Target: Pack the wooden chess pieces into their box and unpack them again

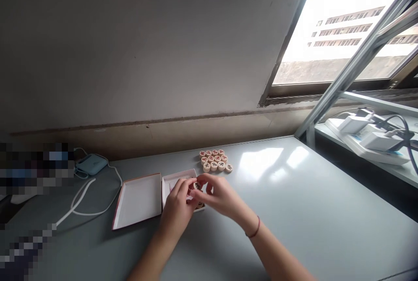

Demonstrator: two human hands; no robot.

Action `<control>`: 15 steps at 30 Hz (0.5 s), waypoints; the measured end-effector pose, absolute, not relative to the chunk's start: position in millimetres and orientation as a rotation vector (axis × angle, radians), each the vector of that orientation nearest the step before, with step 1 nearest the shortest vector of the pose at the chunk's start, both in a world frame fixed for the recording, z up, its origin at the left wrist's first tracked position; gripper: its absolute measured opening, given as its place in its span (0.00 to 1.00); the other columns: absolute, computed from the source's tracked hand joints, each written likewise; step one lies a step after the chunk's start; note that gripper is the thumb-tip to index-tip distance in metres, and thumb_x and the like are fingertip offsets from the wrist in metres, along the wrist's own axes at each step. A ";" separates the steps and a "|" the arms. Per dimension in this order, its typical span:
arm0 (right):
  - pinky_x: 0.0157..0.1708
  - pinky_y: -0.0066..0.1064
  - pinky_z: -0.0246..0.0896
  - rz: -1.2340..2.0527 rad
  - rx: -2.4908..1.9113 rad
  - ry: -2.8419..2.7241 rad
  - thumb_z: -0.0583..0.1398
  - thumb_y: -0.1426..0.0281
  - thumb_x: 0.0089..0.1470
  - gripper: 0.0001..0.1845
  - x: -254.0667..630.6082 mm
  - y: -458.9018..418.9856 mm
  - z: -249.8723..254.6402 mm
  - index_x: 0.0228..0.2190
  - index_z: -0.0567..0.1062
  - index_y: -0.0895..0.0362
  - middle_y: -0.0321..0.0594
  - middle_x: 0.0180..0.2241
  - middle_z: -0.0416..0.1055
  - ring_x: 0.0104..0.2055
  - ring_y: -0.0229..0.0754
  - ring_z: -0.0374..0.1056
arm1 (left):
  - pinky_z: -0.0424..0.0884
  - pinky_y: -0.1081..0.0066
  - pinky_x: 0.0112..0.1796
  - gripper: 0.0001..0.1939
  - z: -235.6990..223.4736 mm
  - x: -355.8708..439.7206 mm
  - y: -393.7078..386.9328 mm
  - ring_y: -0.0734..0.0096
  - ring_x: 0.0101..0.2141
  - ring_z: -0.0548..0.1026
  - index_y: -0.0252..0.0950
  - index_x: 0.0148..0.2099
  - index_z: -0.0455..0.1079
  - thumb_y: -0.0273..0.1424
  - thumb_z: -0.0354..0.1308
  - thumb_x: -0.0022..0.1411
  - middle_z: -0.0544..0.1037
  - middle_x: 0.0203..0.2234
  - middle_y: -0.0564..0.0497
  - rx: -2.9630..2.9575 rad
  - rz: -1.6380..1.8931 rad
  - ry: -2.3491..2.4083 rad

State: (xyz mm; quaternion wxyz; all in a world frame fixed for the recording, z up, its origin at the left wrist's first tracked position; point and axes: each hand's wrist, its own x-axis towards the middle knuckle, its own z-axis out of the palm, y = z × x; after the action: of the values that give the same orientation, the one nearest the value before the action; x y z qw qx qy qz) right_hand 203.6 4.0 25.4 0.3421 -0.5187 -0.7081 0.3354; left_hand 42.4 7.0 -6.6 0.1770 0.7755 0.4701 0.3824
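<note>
Above the right part of an open box [179, 174], my left hand [179, 200] and my right hand [217, 191] meet with bent fingers around a round Chinese chess piece [197, 186] marked in black. Both hands are closed on it, fingertips at its edges. More pieces [200, 205] show just below, partly covered by my fingers. Beyond the box, several Chinese chess pieces [214, 159] stand in close rows, with red characters at the back and black ones at the front. My hands hide much of the box's inside.
The box's white-lined lid [139, 200] lies open on the left of the grey table [277, 211]. Farther left are a light-blue device [92, 164] and a white cable [88, 214]. A metal frame [351, 69] and a power strip with chargers [369, 135] stand at the right.
</note>
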 end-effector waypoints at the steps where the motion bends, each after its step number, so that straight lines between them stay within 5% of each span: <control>1: 0.23 0.24 0.55 0.882 -1.334 -1.857 0.58 0.64 0.54 0.08 198.0 1.5 26.9 0.32 0.73 0.55 0.36 0.29 0.72 0.24 0.33 0.61 | 0.74 0.69 0.37 0.10 -7.9 42.9 6.2 0.66 0.38 0.76 0.40 0.47 0.68 0.28 0.52 0.63 0.76 0.38 0.49 2.225 1.077 1.322; 7: 0.29 0.28 0.61 0.606 -1.548 -1.673 0.57 0.64 0.53 0.13 234.8 18.5 15.0 0.39 0.74 0.56 0.42 0.39 0.72 0.26 0.35 0.64 | 0.73 0.66 0.41 0.20 -8.6 40.6 5.0 0.64 0.40 0.75 0.41 0.56 0.62 0.32 0.55 0.62 0.75 0.42 0.48 2.325 0.999 1.383; 11: 0.32 0.32 0.60 0.283 -1.850 -1.603 0.56 0.68 0.50 0.17 273.8 32.8 -1.8 0.43 0.73 0.55 0.43 0.38 0.72 0.29 0.39 0.67 | 0.72 0.65 0.42 0.17 -6.6 38.9 5.1 0.64 0.40 0.75 0.40 0.56 0.63 0.32 0.51 0.65 0.75 0.40 0.47 2.349 0.971 1.371; 15: 0.29 0.29 0.55 0.241 -1.965 -1.650 0.56 0.70 0.51 0.08 279.9 35.1 -11.6 0.36 0.72 0.54 0.39 0.35 0.73 0.32 0.41 0.66 | 0.73 0.66 0.41 0.15 -5.9 38.4 5.2 0.65 0.38 0.75 0.39 0.53 0.64 0.31 0.48 0.65 0.75 0.37 0.48 2.354 0.963 1.369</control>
State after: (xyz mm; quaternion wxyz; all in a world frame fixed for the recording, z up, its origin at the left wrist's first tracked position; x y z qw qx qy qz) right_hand 279.9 35.1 -11.6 0.2784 -0.7324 -0.6148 0.0898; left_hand 38.4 5.2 -5.9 0.1262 0.8086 0.4702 0.3306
